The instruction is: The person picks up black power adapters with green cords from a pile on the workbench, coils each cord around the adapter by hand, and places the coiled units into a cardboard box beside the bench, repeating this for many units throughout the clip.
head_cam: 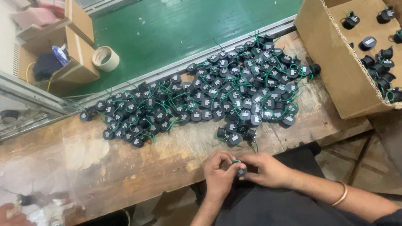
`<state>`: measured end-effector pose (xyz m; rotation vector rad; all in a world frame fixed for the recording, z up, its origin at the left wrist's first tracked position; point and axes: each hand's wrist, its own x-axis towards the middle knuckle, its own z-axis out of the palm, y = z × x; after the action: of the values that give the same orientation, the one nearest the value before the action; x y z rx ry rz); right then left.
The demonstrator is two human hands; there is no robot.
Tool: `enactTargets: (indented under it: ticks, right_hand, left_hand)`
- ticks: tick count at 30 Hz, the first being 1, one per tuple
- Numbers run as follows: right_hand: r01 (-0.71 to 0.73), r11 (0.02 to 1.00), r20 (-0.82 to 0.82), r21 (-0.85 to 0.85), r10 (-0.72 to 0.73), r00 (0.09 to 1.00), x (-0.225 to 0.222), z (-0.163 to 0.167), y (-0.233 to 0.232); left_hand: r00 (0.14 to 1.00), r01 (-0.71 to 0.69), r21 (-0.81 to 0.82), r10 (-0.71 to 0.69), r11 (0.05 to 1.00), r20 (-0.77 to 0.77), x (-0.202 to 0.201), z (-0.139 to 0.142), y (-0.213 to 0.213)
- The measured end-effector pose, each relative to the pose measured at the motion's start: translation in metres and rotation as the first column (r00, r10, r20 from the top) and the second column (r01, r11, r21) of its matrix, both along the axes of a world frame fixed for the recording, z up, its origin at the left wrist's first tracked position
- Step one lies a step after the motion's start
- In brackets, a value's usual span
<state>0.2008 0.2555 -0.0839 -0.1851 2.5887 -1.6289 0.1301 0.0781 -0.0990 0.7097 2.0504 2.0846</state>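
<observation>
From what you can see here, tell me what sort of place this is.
Probably a small assembly workshop: a worn wooden workbench carries a heap of identical black wired parts, and a cardboard box holds more of them.

green floor (192,20) | worn wooden workbench (131,159) | metal rail (7,92)

There is a single view, from a camera worn on the person's head, looking steeply down over the edge of the wooden workbench (132,164). It sits close enough that both hands fill the lower middle, the left hand (219,174) and right hand (265,169) meeting just below the bench edge. Facing forward, it takes in the green floor (192,20) beyond (top of frame) and a cardboard box (334,66) at the right.
</observation>
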Motion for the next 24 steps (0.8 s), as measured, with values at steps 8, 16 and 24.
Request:
enactTargets:
  ticks: [8, 16, 24]
  right_hand:
    - [0.194, 0.976, -0.55, 0.095, -0.111, 0.828, 0.016, 0.07, 0.073]
    - [0.773, 0.371, -0.455, 0.515, -0.646, 0.613, 0.032, 0.113, 0.26]
    - [0.788, 0.616, -0.674, 0.001, -0.581, 0.455, 0.041, 0.093, 0.175]
  left_hand:
    - [0.97, -0.163, 0.029, 0.165, 0.986, -0.181, -0.044, 0.009, -0.022]
    - [0.769, -0.326, -0.337, 0.04, 0.883, -0.638, -0.046, 0.022, 0.016]
    - [0.893, -0.398, -0.329, 0.279, 0.856, -0.354, -0.06, 0.012, -0.013]
